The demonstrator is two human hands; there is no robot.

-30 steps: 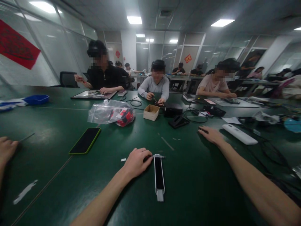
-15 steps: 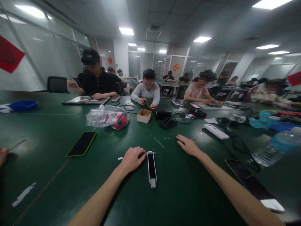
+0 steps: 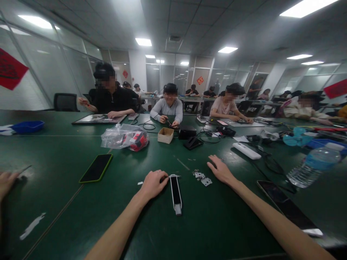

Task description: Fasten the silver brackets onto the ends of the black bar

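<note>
Slim tool (image 3: pixel 176 191): flat on bench (image 3: pixel 195 231), just R of L grip (image 3: pixel 154 183); we judge it light, stiff, dark face prob. slippery & easily scratched; best held by its long white edges.
L grip: fingertips at the tool's thin far-end bar; we can't tell if clamped on it.
R grip (image 3: pixel 221 170): fingers apart, nothing seen held.
Metal plates (image 3: pixel 206 181): on bench btwn tool & R grip, nearer the latter; prob. light, stiff; we'd pinch edges.
</note>
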